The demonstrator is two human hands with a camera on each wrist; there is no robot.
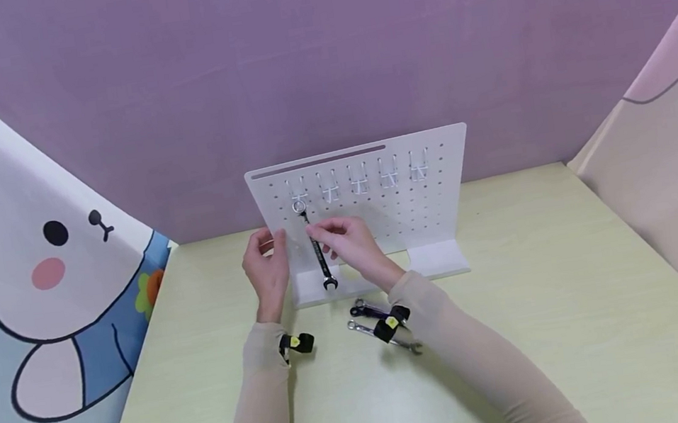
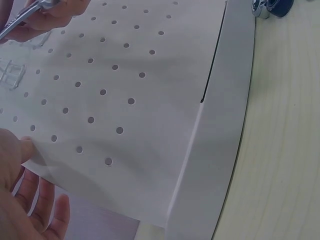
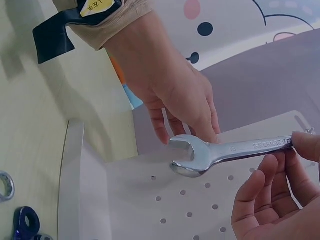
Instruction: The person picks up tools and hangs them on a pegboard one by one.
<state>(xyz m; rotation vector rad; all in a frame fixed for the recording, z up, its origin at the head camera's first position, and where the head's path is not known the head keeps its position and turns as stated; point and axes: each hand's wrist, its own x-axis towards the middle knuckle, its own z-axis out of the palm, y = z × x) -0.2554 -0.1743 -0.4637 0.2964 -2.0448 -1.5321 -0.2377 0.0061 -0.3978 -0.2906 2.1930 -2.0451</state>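
The wrench [image 1: 320,257] looks stiff, slick, fairly weighty; the right hand [image 1: 348,242] sensibly pinches it past midway; the left hand [image 1: 266,264] pinches the board [image 1: 371,211] at left.

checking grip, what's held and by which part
Right hand: silver metal wrench, by its shaft near the ring end. Left hand: seemingly white perforated board, by its edge.

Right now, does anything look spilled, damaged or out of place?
Nothing stands out. The wrench in the right hand and the pegboard show no visible damage, and I see no spill. The loose wrenches on the table lie bunched together, partly hidden by the right wrist's black band.
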